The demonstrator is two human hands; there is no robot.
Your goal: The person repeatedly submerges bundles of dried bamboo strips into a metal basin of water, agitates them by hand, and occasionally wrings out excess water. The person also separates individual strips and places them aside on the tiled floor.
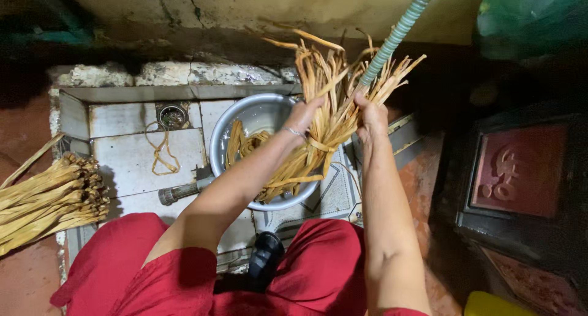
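Observation:
A bundle of long tan fibre strips (334,101), tied around its middle, is held up over a round metal basin (260,114). My left hand (303,116) grips the bundle from the left; a thin bracelet sits on that wrist. My right hand (370,117) grips it from the right, close to a green ribbed hose (395,37) that comes down from above. The bundle's lower ends hang into the basin, where more wet strips (245,144) lie. Its upper ends fan out toward the wall.
A second tied bundle of tan stalks (49,199) lies at the left on the red floor. A loose cord (160,150) and a drain (172,116) sit on the tiled wash area. A dark carved red panel (520,169) stands right; a yellow object (496,305) sits bottom right.

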